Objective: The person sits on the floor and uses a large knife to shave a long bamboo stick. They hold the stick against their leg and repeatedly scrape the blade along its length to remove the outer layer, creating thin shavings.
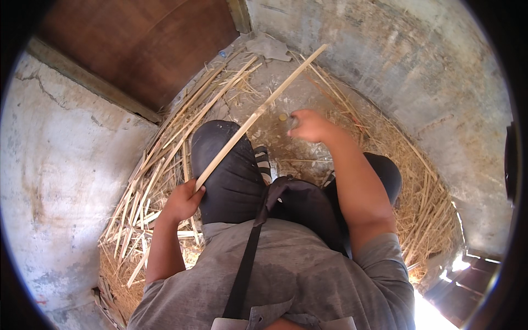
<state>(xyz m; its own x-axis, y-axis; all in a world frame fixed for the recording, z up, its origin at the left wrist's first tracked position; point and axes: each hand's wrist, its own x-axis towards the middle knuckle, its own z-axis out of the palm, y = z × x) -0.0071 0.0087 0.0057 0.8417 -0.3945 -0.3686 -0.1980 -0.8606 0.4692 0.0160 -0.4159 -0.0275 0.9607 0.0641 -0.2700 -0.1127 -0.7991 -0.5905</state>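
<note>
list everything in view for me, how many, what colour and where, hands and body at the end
long strip: one, pale yellow, slanting up from the left hand
loose strips: many, straw-coloured, along the left wall
shavings: uncounted heap, straw-coloured, right side
round thing: one, yellowish, on the floor by the right hand
flat slab: one, grey, far corner
brown panel: one, upper left
walls: two, stained grey-white, left and right
floor: one, grey-brown, underneath
bag: one, black, at the lap
footwear: two, partly hidden, dark and white, between the knees
shirt: one, grey, bottom
trousers: one pair, dark, centre
left hand: one, gripping the strip
right hand: one, above the floor, grasp unclear
</note>
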